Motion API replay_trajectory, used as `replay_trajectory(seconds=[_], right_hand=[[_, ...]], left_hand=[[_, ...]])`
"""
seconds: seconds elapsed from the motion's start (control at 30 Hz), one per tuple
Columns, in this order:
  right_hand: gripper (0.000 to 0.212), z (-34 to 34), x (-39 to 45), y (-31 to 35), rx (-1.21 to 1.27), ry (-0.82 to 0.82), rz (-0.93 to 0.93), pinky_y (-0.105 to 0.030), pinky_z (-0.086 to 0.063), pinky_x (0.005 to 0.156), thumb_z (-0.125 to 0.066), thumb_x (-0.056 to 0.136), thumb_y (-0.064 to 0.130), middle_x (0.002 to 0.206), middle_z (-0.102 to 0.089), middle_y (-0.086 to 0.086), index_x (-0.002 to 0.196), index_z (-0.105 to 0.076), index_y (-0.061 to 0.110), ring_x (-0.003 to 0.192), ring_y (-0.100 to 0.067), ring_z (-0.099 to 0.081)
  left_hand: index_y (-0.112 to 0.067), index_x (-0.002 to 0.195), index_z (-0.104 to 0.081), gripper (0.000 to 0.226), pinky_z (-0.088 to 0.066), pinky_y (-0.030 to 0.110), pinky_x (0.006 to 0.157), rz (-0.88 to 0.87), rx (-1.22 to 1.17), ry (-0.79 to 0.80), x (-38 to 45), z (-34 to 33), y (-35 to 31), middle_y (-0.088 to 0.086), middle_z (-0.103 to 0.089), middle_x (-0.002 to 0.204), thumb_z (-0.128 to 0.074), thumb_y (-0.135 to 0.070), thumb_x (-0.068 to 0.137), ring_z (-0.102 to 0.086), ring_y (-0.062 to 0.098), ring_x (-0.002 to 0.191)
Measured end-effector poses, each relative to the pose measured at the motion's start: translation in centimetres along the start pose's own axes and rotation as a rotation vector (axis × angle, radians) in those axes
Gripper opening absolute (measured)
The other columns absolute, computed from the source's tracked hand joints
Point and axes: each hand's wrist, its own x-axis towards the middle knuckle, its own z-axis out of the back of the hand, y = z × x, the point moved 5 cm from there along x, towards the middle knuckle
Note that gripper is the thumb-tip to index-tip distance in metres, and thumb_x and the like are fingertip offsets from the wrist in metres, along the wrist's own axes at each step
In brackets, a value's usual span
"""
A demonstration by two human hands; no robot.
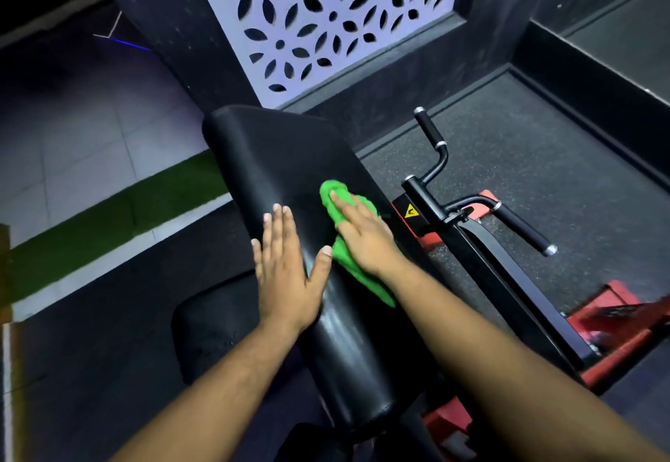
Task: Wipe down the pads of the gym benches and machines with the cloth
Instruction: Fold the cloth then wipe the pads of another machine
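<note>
the left hand [286, 269] lies flat on the long black back pad [290, 178], fingers straight and spread, holding nothing. just beside it, the right hand [366, 236] presses a green cloth [337, 200] onto the pad's right side, fingers straight over the bunched fabric. black handles [431, 138] stand to the right.

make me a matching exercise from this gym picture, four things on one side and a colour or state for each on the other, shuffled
Things:
1. cloth
2. left hand
3. long pad
4. machine frame

States or colours:
A. red
B. flat on the pad, fingers straight
C. black
D. green, under the right hand

Pairs: 1-D, 2-B, 3-C, 4-A
</note>
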Motion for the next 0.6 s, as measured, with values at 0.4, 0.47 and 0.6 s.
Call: replay_trajectory(seconds=[0.4,0.47,0.6], right_hand=[[0.068,-0.2,6.2,5.4,-0.038,0.04,0.137,-0.055,-0.016,0.123,-0.019,0.087,0.06,0.167,-0.019,0.016,0.155,-0.019,0.052,0.156,-0.013,-0.014],[0.073,-0.2,7.6,6.6,-0.041,0.048,0.101,-0.053,-0.017,0.123,-0.017,0.086,0.062,0.168,-0.02,0.013,0.157,-0.022,0.047,0.156,-0.013,-0.014],[0.063,0.0,1.1,4.9,-0.056,0.107,0.24,-0.048,-0.016,0.125,-0.028,0.096,0.055,0.168,-0.007,0.019,0.157,-0.012,0.053,0.156,-0.005,-0.003]], left_hand=[[-0.015,0.162,-0.003,0.094,0.005,0.031,0.125,0.22,-0.196,-0.034,11.4,2.5,6.0,0.0,0.008,0.17,-0.034,-0.069,0.092,0.008,0.015,0.156],[-0.015,0.162,-0.009,0.097,0.005,0.023,0.122,0.228,-0.261,-0.093,10.9,2.3,6.0,-0.001,0.003,0.171,-0.029,-0.071,0.085,0.005,0.011,0.156],[-0.02,0.162,-0.008,0.094,0.002,0.032,0.126,0.216,-0.302,-0.063,12.7,2.9,7.2,-0.006,0.001,0.17,-0.024,-0.071,0.084,0.005,0.005,0.155]])
